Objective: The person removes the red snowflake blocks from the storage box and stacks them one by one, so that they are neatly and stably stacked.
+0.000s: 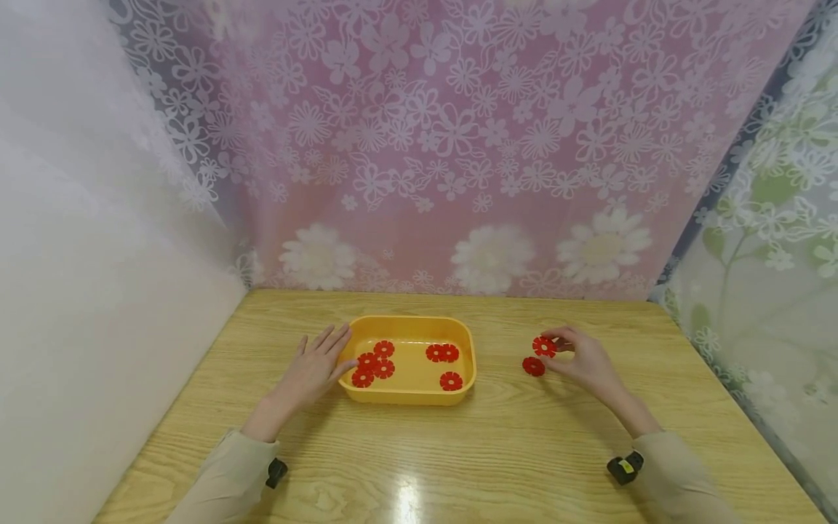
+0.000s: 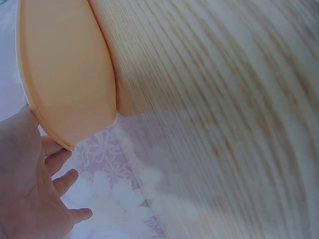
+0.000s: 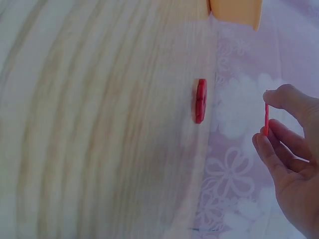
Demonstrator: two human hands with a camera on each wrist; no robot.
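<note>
A yellow plastic basin [image 1: 409, 397] stands on the table with several red notched discs [image 1: 451, 381] lying flat inside it. My left hand [image 1: 321, 367] rests against the basin's left rim, its fingers spread and fairly straight. From the left wrist, that hand [image 2: 35, 179] touches the rim while its outer fingers stick out past it. Right of the basin, my right hand [image 1: 585, 362] pinches one red notched disc [image 1: 544, 346] by its edges, between thumb and fingertips. That disc [image 3: 266, 119] appears edge-on in the right wrist view, raised above the table. Below it, another red notched piece [image 1: 533, 366] lies on the wood.
The wood-grain table [image 1: 406, 451] runs back to a pink floral cloth [image 1: 419, 145]. A white surface [image 1: 98, 255] borders it on the left, and a leaf-patterned cloth [image 1: 766, 276] on the right. Dark wrist devices [image 1: 625, 467] sit at both sleeves.
</note>
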